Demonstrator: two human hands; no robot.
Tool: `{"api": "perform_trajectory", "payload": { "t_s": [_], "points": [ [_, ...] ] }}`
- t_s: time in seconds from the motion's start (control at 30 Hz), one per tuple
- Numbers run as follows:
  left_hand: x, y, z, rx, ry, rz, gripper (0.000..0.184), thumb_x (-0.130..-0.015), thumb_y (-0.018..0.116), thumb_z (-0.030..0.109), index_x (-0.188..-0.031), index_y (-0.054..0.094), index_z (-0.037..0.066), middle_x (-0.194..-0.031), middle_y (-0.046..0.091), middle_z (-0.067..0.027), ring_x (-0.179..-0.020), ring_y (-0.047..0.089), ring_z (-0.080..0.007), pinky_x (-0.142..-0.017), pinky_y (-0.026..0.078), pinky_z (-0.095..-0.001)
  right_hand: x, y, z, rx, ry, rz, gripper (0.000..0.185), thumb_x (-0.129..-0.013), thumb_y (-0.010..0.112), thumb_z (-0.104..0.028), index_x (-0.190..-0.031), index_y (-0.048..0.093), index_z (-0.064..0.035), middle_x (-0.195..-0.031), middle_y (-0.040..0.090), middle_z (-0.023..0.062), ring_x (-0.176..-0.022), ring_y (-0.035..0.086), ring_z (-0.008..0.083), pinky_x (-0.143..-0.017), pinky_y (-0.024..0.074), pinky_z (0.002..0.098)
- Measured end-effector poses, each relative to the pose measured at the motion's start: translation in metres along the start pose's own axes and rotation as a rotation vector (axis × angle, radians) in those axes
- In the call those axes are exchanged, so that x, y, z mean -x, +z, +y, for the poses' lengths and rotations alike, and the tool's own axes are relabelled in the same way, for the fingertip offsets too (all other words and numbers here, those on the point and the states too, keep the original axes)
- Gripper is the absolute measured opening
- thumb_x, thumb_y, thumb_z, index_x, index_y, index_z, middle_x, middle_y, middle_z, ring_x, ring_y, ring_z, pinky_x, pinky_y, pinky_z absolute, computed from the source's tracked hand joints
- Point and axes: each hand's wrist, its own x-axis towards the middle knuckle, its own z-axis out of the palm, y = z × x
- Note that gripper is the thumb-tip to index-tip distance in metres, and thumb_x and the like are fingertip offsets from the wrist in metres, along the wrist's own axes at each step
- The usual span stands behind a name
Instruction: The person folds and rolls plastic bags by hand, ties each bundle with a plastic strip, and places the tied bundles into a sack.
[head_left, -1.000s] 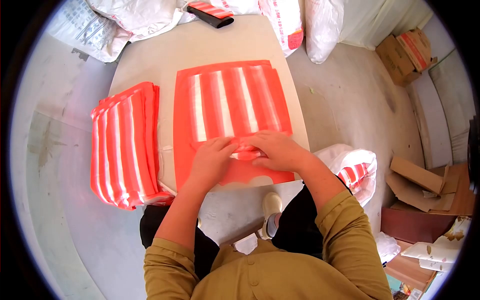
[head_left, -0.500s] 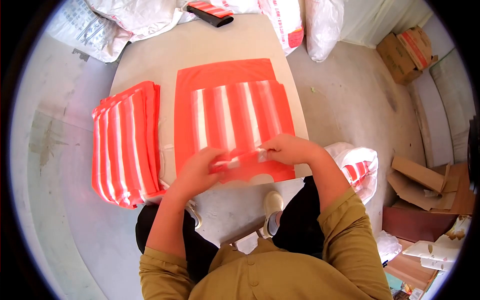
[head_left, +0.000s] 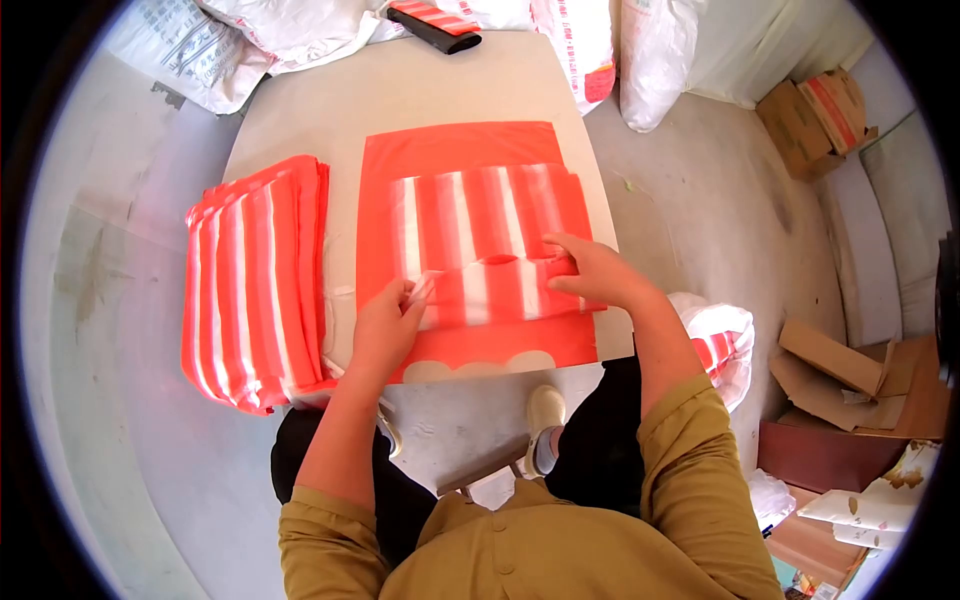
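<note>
A red-and-white striped fabric piece (head_left: 475,215) lies on a larger plain red fabric sheet (head_left: 440,145) with a scalloped near edge. The striped piece's near part is folded back over itself, making a raised crosswise fold. At its left end, my left hand (head_left: 388,325) pinches the edge of the folded flap between thumb and fingers. Over the right end rests my right hand (head_left: 600,272), its index finger and thumb apart on the fabric.
A thick stack of striped fabric (head_left: 255,285) hangs over the table's left edge. Stuffed white sacks (head_left: 300,30) and a black roll with striped cloth (head_left: 440,30) line the far side. Right of the table stand an open sack (head_left: 735,350) and cardboard boxes (head_left: 830,370).
Both hands have moved away from my body, carrying the striped piece's near edge up and over into a fold. The red sheet's scalloped edge is now uncovered. My right hand's fingers have spread.
</note>
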Motion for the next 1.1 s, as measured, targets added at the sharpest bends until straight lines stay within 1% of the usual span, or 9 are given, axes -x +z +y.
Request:
{"api": "perform_trajectory", "payload": {
  "t_s": [0.07,0.27,0.37,0.47,0.67,0.77,0.87,0.97,1.1],
  "points": [
    [-0.002,0.006,-0.003,0.027,0.007,0.052,0.028,-0.093,0.069,0.022,-0.109,0.063,0.0,-0.092,0.07,-0.0195,-0.084,0.069,-0.035,-0.075,0.052,-0.0429,0.009,-0.01,-0.013,-0.055,0.124,-0.07,0.065,-0.092,0.067,-0.013,-0.153,0.046,-0.0112,-0.103,0.064,0.0076,-0.085,0.063,0.0182,-0.065,0.0569,0.0344],
    [-0.003,-0.003,0.015,-0.145,-0.039,-0.116,0.036,-0.092,0.071,0.025,-0.114,0.061,-0.001,-0.097,0.071,-0.0202,-0.091,0.07,-0.0355,-0.077,0.053,-0.0436,0.009,-0.009,-0.027,-0.236,0.234,-0.103,0.059,-0.095,0.06,-0.007,-0.152,0.046,-0.0142,-0.094,0.055,0.0051,-0.078,0.058,0.0157,-0.063,0.0574,0.0348],
    [-0.007,-0.001,0.002,-0.132,-0.087,-0.179,0.037,-0.093,0.07,0.028,-0.115,0.062,-0.001,-0.096,0.072,-0.0199,-0.091,0.07,-0.0352,-0.076,0.052,-0.0432,0.004,-0.008,-0.022,-0.22,0.253,-0.106,0.059,-0.097,0.056,-0.01,-0.154,0.043,-0.0109,-0.131,0.066,0.019,-0.081,0.066,0.0231,-0.064,0.0571,0.0359],
    [-0.003,-0.004,0.008,-0.115,-0.109,-0.108,0.038,-0.095,0.068,0.033,-0.113,0.062,0.001,-0.095,0.073,-0.0182,-0.09,0.071,-0.0341,-0.076,0.053,-0.0429,0.003,-0.002,-0.019,-0.211,0.239,-0.023,0.053,-0.098,0.056,-0.012,-0.151,0.048,-0.01,-0.128,0.067,0.0177,-0.087,0.069,0.0276,-0.071,0.0588,0.0391],
    [-0.003,0.005,0.011,-0.432,-0.012,0.074,0.035,-0.097,0.066,0.037,-0.108,0.062,0.004,-0.091,0.074,-0.0156,-0.086,0.071,-0.0359,-0.077,0.055,-0.0465,-0.004,0.02,0.003,0.147,-0.114,0.25,0.039,-0.098,0.059,-0.016,-0.136,0.06,-0.0072,-0.132,0.064,0.0179,-0.108,0.066,0.0378,-0.096,0.0529,0.0461],
    [-0.004,0.001,0.031,-0.645,-0.14,-0.023,0.033,-0.094,0.068,0.033,-0.107,0.063,0.003,-0.095,0.072,-0.0173,-0.091,0.069,-0.0382,-0.078,0.055,-0.0481,0.004,0.013,-0.019,0.293,-0.049,0.272,0.035,-0.096,0.062,-0.017,-0.129,0.063,-0.0069,-0.125,0.066,0.0169,-0.115,0.062,0.0366,-0.101,0.0503,0.0454],
    [-0.002,0.004,0.013,-0.523,0.219,0.173,0.036,-0.092,0.072,0.029,-0.114,0.063,0.003,-0.114,0.068,-0.0196,-0.105,0.065,-0.0395,-0.088,0.053,-0.0484,0.01,0.007,-0.022,0.361,-0.323,0.293,0.041,-0.088,0.073,-0.012,-0.128,0.063,-0.008,-0.127,0.064,0.0122,-0.119,0.059,0.0346,-0.101,0.0511,0.0435],
    [0.002,-0.005,0.02,-0.507,0.503,-0.026,0.039,-0.083,0.076,0.017,-0.117,0.064,0.002,-0.128,0.062,-0.0197,-0.117,0.06,-0.0381,-0.097,0.051,-0.0471,0.018,0.009,-0.021,0.315,-0.493,0.039,0.049,-0.081,0.077,-0.009,-0.129,0.064,-0.009,-0.134,0.061,0.0112,-0.124,0.057,0.0328,-0.103,0.0505,0.0425],
    [0.01,-0.001,0.017,-0.49,0.71,-0.015,0.046,-0.077,0.07,0.002,-0.122,0.064,-0.001,-0.131,0.062,-0.0188,-0.121,0.06,-0.0375,-0.102,0.051,-0.0459,0.021,0.016,-0.016,0.377,-0.536,0.042,0.054,-0.078,0.072,-0.002,-0.13,0.063,-0.0084,-0.139,0.059,0.0112,-0.13,0.054,0.0319,-0.107,0.0484,0.0417]
  ]
}}
